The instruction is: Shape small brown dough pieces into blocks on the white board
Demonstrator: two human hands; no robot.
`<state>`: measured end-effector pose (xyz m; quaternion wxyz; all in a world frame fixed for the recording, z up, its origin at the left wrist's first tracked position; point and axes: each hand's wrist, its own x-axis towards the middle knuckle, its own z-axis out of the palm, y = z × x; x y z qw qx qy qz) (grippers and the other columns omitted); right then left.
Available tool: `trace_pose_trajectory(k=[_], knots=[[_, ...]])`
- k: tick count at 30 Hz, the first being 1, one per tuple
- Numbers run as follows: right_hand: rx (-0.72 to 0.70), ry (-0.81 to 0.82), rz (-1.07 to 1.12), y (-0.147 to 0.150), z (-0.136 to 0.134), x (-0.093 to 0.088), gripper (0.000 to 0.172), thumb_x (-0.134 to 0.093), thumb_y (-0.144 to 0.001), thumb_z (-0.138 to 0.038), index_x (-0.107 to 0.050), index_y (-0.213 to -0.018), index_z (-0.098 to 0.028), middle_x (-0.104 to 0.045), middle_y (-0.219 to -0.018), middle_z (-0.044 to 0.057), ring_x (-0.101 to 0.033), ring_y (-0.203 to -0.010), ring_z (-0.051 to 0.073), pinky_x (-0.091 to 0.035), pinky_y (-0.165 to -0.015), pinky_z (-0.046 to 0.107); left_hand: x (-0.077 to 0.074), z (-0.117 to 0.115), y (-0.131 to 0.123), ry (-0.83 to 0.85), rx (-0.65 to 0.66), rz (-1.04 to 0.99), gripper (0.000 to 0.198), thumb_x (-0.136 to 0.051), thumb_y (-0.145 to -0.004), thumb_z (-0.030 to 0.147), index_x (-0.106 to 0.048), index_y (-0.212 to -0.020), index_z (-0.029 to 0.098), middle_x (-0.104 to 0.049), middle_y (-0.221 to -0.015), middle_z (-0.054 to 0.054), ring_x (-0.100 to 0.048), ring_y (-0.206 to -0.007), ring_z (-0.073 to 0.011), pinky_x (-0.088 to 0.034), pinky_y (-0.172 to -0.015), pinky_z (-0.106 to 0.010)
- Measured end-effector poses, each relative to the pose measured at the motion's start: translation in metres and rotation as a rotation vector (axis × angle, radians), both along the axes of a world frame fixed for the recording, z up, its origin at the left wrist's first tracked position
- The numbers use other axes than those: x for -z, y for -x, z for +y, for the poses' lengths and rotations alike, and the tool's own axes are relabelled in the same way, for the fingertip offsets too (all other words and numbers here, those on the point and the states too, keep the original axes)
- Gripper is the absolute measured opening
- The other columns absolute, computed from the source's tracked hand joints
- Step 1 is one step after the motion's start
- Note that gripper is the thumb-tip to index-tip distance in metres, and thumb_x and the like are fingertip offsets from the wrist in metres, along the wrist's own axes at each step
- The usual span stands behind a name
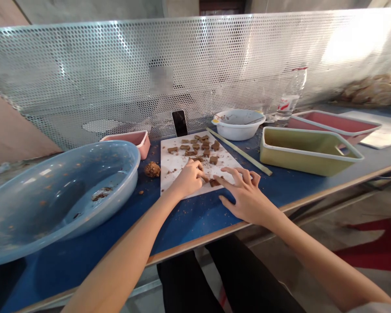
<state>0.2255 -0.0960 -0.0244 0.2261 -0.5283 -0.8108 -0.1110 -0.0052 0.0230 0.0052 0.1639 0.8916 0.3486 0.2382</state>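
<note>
A white board [169, 174] lies on the blue tabletop, with several small brown shaped pieces [195, 147] and crumbs across it. My left hand [189, 177] is down on the board near its front edge, fingers curled together; what is between them is largely hidden. My right hand [246, 195] has its fingers spread. Its index fingertip reaches a brown piece [214, 182] at the board's front right; whether it touches cannot be told. Left of the board sits a rough brown lump [152, 169].
A large blue basin [124, 191] takes up the left side, a pink container [145, 145] behind it. A phone [180, 123] stands upright at the back. Rightward are a flat stick [241, 152], white bowl [239, 132], green bin [299, 158], pink bin [342, 126] and bottle [288, 100].
</note>
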Motion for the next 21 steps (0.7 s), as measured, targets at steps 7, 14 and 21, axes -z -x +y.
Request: trace_pose_trajectory(k=[7,14,21], knots=[[-0.004,-0.015,-0.003,0.0026,-0.0012,-0.0036,0.045,-0.057,-0.109,-0.037,-0.067,-0.152,-0.031,-0.047,-0.173,0.012,-0.037,-0.154,0.041,-0.031,-0.117,0.064,-0.0001,0.0,-0.0007,0.025,-0.042,-0.005,0.046,-0.051,-0.071,-0.009,-0.083,-0.079,0.022,-0.074,-0.105,-0.008,-0.064,-0.109,-0.0287,-0.058,-0.106,-0.046],[0.034,-0.073,0.033,0.0017,-0.0034,-0.0013,0.044,-0.061,-0.107,-0.037,-0.07,-0.149,-0.028,-0.044,-0.175,0.014,-0.038,-0.155,0.042,-0.031,-0.121,0.065,-0.0045,-0.0043,-0.0014,0.12,-0.094,-0.044,0.044,-0.052,-0.069,-0.011,-0.075,-0.087,0.021,-0.08,-0.097,-0.005,-0.064,-0.112,-0.0293,-0.058,-0.101,-0.042],[0.004,-0.048,0.033,0.002,-0.0039,-0.0026,0.038,-0.06,-0.109,-0.043,-0.072,-0.143,-0.029,-0.042,-0.176,0.013,-0.036,-0.157,0.042,-0.033,-0.122,0.066,-0.0033,-0.004,-0.0013,0.047,-0.076,-0.02,0.046,-0.053,-0.077,-0.006,-0.088,-0.085,0.023,-0.071,-0.104,-0.008,-0.064,-0.11,-0.0287,-0.059,-0.105,-0.044]])
